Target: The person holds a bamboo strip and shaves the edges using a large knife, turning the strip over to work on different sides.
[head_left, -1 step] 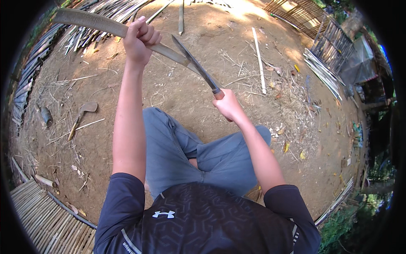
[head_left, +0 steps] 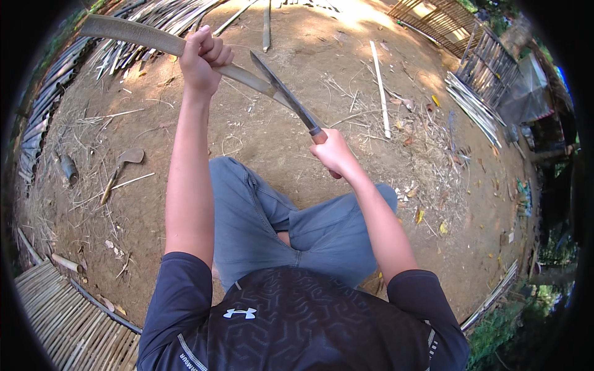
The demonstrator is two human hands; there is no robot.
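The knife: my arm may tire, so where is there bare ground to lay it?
The barest dirt lies between the knife, the strip and the jeans; another patch lies between the left forearm and the hand tool. Crowded: right of the jeans, with leaves, and top left, with slats.

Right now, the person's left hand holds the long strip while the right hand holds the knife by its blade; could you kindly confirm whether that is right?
Not quite: the right hand holds the knife by its brown handle, not its blade, as the head view shows. The left hand does hold the long strip.
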